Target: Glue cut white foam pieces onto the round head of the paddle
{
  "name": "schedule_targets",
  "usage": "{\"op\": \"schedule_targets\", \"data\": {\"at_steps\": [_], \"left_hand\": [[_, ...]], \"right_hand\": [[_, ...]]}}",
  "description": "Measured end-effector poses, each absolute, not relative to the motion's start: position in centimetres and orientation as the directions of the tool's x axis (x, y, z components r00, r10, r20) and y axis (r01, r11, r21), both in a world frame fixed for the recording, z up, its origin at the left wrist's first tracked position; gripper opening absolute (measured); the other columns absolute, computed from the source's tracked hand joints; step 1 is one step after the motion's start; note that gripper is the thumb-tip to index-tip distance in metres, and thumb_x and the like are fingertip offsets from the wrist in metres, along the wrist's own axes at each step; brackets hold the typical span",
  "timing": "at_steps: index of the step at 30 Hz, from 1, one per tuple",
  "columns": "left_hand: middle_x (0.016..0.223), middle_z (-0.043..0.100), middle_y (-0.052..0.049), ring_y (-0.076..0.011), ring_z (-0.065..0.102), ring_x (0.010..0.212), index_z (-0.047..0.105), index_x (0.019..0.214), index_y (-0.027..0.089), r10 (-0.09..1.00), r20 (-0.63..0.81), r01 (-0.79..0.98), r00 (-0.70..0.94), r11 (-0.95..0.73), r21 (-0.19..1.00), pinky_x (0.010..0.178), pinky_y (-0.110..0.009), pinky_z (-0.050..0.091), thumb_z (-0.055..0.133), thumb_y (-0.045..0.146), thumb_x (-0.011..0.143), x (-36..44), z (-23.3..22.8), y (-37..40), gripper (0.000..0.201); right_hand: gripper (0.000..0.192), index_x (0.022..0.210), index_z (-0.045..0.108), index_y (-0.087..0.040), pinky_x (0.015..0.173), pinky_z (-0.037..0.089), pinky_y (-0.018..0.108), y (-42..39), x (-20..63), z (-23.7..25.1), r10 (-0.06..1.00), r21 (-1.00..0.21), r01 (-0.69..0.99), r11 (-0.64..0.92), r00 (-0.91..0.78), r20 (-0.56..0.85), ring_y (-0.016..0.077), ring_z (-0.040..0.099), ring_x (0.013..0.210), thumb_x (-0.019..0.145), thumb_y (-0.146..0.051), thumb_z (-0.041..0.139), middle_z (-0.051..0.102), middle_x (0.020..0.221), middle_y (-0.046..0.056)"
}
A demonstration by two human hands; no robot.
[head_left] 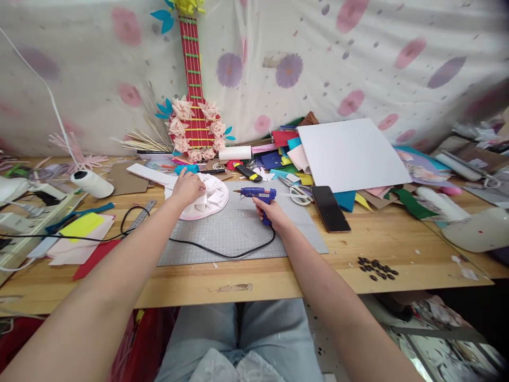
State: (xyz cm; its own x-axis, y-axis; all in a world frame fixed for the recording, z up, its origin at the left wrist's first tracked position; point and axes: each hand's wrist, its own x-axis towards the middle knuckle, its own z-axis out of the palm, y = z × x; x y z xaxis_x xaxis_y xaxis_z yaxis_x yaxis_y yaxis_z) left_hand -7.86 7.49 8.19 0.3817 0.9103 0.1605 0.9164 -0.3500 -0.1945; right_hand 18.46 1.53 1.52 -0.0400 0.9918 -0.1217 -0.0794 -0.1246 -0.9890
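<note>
My right hand (270, 210) is wrapped round the handle of a blue hot glue gun (258, 193), its nozzle pointing left above the grey cutting mat (238, 233). A black cord runs from the gun leftward across the mat. My left hand (188, 187) is closed on the left part of a round white paper craft (217, 199) with folded white pieces standing on it. Its fingertips are partly hidden by the hand itself. A long white strip (147, 173) reaches out from the craft's left side. Just beyond the left hand lies a teal roll (186, 169).
A paper guitar with flowers (199, 127) leans at the back. Scissors (299, 195), a black phone (331, 208) and a white board (353, 154) lie to the right. Small black discs (377, 268) sit near the front edge. A power strip (24, 233) is on the left.
</note>
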Motion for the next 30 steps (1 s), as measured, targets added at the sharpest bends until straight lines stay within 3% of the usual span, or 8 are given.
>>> {"op": "schedule_targets", "data": {"at_steps": [9,15,19,24,30], "left_hand": [[0.091,0.070,-0.008,-0.0246,0.053,0.103,0.074,0.086,0.021,0.909,0.128,0.908,0.397,-0.369,-0.197,0.109,-0.046,0.017,0.045,0.027,0.083,-7.8,7.5,7.6,0.030],[0.101,0.069,-0.005,-0.0239,0.052,0.105,0.073,0.091,0.026,0.866,0.169,0.876,0.471,-0.438,-0.201,0.109,-0.048,0.020,0.045,0.027,0.084,-7.5,8.4,7.0,0.029],[0.096,0.070,-0.003,-0.0221,0.055,0.100,0.073,0.086,0.028,0.847,0.138,0.847,0.514,-0.475,-0.238,0.110,-0.048,0.020,0.045,0.025,0.083,-7.3,8.3,7.3,0.029],[0.089,0.069,-0.002,-0.0177,0.058,0.095,0.073,0.082,0.025,0.856,0.065,0.826,0.513,-0.472,-0.306,0.110,-0.040,0.022,0.042,0.019,0.083,-6.8,7.6,7.7,0.031],[0.095,0.068,-0.007,-0.0165,0.060,0.094,0.072,0.087,0.020,0.849,-0.028,0.778,0.527,-0.495,-0.386,0.105,-0.032,0.028,0.039,0.015,0.083,-6.4,7.8,7.5,0.034]], "right_hand": [[0.043,0.059,0.048,-0.020,0.039,0.033,0.022,1.2,18.3,2.0,0.992,-0.989,-0.078,-0.124,-0.044,-0.121,0.0072,0.039,0.042,0.059,-0.056,0.072,0.047,0.048,-0.004],[0.043,0.061,0.050,-0.020,0.039,0.033,0.022,1.2,18.3,2.0,0.991,-0.989,-0.069,-0.133,-0.033,-0.131,0.0070,0.040,0.042,0.058,-0.056,0.073,0.047,0.049,-0.004],[0.043,0.061,0.050,-0.020,0.039,0.034,0.021,1.2,18.4,1.9,0.991,-0.989,-0.061,-0.132,-0.028,-0.130,0.0069,0.040,0.042,0.059,-0.056,0.072,0.047,0.049,-0.004],[0.042,0.062,0.049,-0.020,0.039,0.033,0.021,1.3,18.4,1.8,0.991,-0.988,-0.080,-0.132,-0.045,-0.128,0.0069,0.040,0.042,0.060,-0.054,0.073,0.048,0.049,-0.004],[0.041,0.061,0.049,-0.020,0.039,0.032,0.021,1.2,18.4,2.0,0.990,-0.987,-0.095,-0.132,-0.053,-0.128,0.0064,0.039,0.042,0.060,-0.052,0.073,0.046,0.049,-0.004]]}}
